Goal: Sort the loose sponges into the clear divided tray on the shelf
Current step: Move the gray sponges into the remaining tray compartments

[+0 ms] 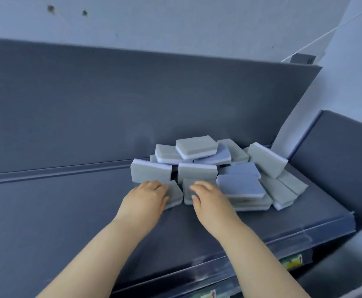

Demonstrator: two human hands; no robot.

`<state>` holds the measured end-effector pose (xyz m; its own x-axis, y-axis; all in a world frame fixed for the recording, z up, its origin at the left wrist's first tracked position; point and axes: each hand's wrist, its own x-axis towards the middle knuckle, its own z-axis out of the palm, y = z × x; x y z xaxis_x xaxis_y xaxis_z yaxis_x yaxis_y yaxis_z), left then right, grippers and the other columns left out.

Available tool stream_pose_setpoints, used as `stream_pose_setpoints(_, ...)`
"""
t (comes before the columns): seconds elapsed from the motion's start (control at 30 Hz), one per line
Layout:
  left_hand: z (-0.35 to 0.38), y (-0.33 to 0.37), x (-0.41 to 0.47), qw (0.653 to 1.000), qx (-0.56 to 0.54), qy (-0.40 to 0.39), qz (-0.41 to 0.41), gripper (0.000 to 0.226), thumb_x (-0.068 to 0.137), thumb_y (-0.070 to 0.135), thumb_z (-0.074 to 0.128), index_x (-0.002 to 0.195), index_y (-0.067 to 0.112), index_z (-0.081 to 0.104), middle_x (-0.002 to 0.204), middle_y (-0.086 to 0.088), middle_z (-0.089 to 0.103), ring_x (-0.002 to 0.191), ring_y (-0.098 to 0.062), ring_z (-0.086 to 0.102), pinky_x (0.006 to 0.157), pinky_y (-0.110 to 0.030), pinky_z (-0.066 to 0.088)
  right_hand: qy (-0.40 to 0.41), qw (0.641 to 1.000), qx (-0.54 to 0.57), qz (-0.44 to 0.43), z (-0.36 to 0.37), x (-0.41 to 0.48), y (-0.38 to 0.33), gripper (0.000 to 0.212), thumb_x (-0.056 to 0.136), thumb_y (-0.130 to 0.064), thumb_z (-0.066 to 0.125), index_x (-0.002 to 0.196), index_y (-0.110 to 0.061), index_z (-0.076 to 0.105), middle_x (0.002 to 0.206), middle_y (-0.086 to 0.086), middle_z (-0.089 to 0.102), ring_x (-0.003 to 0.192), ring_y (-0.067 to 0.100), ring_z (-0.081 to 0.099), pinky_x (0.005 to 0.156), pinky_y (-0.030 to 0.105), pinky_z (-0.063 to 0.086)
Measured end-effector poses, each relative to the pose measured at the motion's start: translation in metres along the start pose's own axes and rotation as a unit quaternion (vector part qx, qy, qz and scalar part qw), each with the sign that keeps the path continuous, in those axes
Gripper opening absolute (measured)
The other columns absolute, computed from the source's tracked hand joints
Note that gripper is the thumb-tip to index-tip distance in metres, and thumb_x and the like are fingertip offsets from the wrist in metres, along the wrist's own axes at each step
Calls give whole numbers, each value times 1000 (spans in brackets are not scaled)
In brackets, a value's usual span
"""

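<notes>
Head view is cutting off both forearms at the lower edge, and sponges are hiding the fingertips of both hands. The label behind the clear front lip is reading too blurred to make out. The dark grey shelf is running beneath both hands, with a dark back panel rising beyond them and a pale wall above. The left hand is gripping the front-left sponge. The right hand is gripping the front-right sponge. The sponge pile is lying just beyond and right of the hands, grey scouring faces and pale blue foam jumbled.
</notes>
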<state>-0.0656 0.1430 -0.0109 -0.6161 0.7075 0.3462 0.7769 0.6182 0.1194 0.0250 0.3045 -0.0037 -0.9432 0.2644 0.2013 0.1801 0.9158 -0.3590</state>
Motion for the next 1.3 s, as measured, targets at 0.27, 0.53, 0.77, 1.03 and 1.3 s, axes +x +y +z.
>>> stream_pose_setpoints(0.27, 4, 3, -18, 995, 56, 18, -81, 15, 68, 28, 78, 79, 20, 72, 73, 2, 59, 60, -24, 55, 47, -31, 43, 0, 997, 20, -73, 17, 2, -1, 34, 87, 0, 47, 115, -12, 61, 117, 3, 59, 107, 24, 48, 85, 20, 31)
stream_pose_setpoints(0.53, -6, 7, -35, 974, 36, -42, -220, 41, 88, 50, 51, 123, 29, 45, 112, 1, 60, 102, -26, 52, 81, -34, 38, -77, 995, -11, -64, 3, 11, -5, 47, 93, -18, 48, 138, -24, 34, 138, -2, 40, 120, 25, 36, 98, 28, 27)
stream_pose_setpoints(0.77, -20, 12, -42, 961, 17, -104, -255, 65, 89, 53, 46, 143, 23, 25, 129, -3, 38, 112, -25, 48, 92, -33, 40, -192, 974, -49, -114, -13, 26, -24, 67, 88, -25, 55, 145, -26, 20, 145, -2, 34, 132, 23, 27, 103, 37, 34)
stream_pose_setpoints(1.03, -26, 14, -52, 946, -97, -53, -303, 65, 84, 46, 59, 139, 30, 30, 133, -2, 34, 109, -23, 51, 87, -28, 44, -133, 977, -64, -152, -6, 25, -31, 67, 74, -35, 63, 134, -28, 35, 130, -4, 34, 121, 19, 27, 99, 30, 25)
stream_pose_setpoints(1.3, -34, 11, -54, 884, -291, 63, -360, 72, 88, 33, 61, 146, 37, 18, 127, 0, 40, 118, -21, 41, 87, -30, 36, -45, 988, 100, -112, -12, 12, -27, 59, 78, -32, 64, 127, -30, 30, 127, -10, 42, 111, 14, 40, 87, 25, 32)
